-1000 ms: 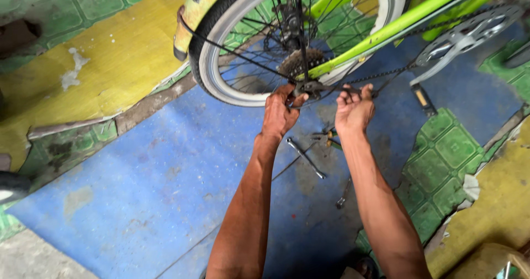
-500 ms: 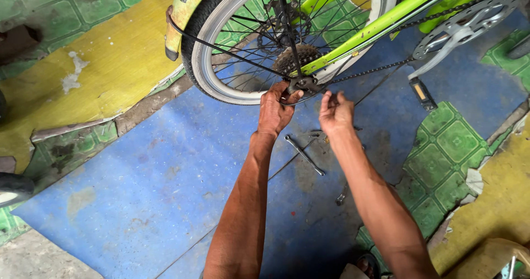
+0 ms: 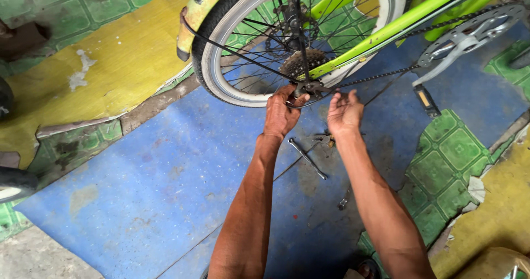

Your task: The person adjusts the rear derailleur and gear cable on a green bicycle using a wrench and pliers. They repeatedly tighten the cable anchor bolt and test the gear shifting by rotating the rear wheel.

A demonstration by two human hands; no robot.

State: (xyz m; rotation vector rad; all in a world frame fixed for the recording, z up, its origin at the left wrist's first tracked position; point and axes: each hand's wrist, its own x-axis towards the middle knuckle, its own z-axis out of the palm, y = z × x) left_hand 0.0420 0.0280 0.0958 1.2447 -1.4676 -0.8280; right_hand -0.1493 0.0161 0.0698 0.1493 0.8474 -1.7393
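Head view. A lime-green metal bicycle frame lies upside down across the top, its white-walled rubber rear wheel laced with thin black wire spokes. At the wheel's centre sits a rusty toothed sprocket cluster; from it a dark, greasy link chain runs toward 2 o'clock to a pale grey perforated metal chainring. A black crank with a flat pedal hangs at 5 o'clock of the chainring.

The left hand is curled, fingertips pinched on the small dark axle fitting just at 6 o'clock of the sprocket cluster. The right hand is spread open, fingers loosely bent, holding nothing, close beside the fitting at its 4 o'clock; whether it touches the chain cannot be told.

A slim silvery steel spanner lies on the floor between the forearms.

The floor is covered by a worn, scuffed blue sheet, with a peeling yellow sheet at 10 o'clock and embossed green square-patterned vinyl at 4 o'clock.
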